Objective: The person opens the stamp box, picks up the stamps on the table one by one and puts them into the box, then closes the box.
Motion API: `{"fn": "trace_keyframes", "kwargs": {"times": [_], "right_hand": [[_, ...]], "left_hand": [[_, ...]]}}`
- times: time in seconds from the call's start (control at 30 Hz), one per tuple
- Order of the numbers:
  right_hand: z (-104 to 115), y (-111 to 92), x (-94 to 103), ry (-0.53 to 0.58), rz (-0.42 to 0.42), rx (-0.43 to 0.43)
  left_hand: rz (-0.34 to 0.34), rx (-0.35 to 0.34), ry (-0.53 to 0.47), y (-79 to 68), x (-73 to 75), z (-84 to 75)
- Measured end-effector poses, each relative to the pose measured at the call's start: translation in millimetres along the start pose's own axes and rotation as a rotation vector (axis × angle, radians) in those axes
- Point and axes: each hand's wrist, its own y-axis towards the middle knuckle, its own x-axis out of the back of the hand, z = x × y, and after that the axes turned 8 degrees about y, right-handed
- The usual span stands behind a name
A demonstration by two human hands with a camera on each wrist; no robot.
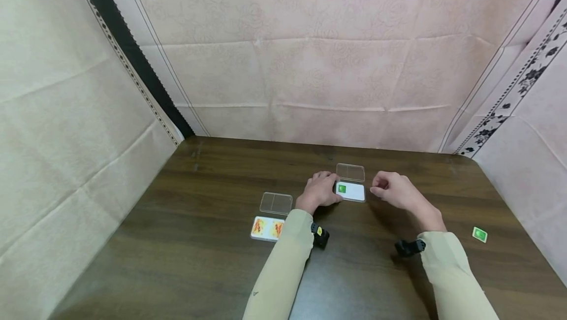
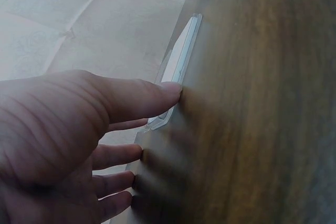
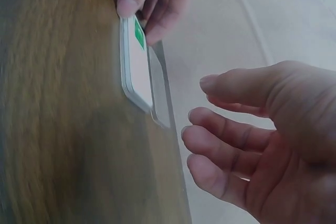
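A small clear plastic case (image 1: 356, 192) lies on the wooden table with its transparent lid (image 1: 350, 173) opened away from me. White shows inside it, with a green square (image 1: 342, 189) at the left end. My left hand (image 1: 318, 192) holds the case by that end; its thumb (image 2: 152, 98) is against the near edge and a finger lies on the far side. To the right of the case, my right hand (image 1: 402, 196) hovers above the table. Its fingers (image 3: 210, 177) are loosely bent, with a gap to the thumb and nothing between them.
Left of my left forearm lies a second opened case (image 1: 267, 222) with orange pictures, its clear lid (image 1: 276, 203) behind it. A small green-and-white card (image 1: 480, 234) lies far right on the table. Pale cloth (image 1: 310, 74) hangs around the table's back and sides.
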Motion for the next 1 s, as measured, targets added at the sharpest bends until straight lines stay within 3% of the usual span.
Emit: {"fn": "trace_keyframes", "kwargs": {"times": [0.4,1.0], "right_hand": [[-8.9,-19.2,25.6,-0.062,-0.011,-0.012],[-18.3,-43.1,40.7,-0.123,0.003,-0.001]], "left_hand": [[-0.002,-0.002,-0.004,-2.5,1.0,-1.3],[-0.008,0.000,-0.021,-2.8,1.6,-1.5]]}}
